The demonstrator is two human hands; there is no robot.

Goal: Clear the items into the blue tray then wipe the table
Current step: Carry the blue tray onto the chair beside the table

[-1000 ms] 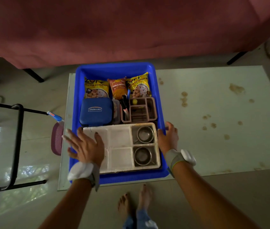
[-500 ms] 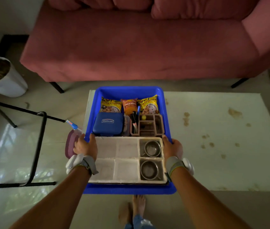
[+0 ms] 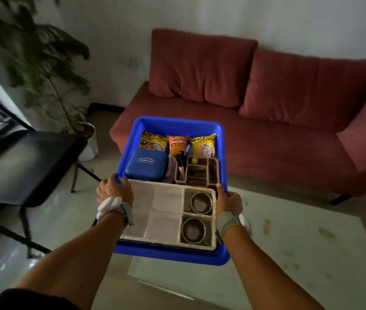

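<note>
The blue tray (image 3: 178, 124) is lifted off the table and held in the air in front of me. My left hand (image 3: 113, 190) grips its left rim and my right hand (image 3: 229, 201) grips its right rim. Inside lie a white compartment plate (image 3: 157, 211) with two steel bowls (image 3: 201, 202), a blue lunch box (image 3: 146, 167), a brown organiser (image 3: 200, 172) with pens, and three snack packets (image 3: 177, 142) along the far wall. The pale table (image 3: 289, 253) with brown stains lies below and to the right.
A red sofa (image 3: 267, 121) stands behind the table. A black side table (image 3: 20, 166) with metal legs is at the left. A potted plant (image 3: 43, 63) in a white pot stands in the far left corner by the wall.
Both hands closed on the tray's side rims and lifted it off the table. The view rose and swung left, showing the sofa back, wall and plant.
</note>
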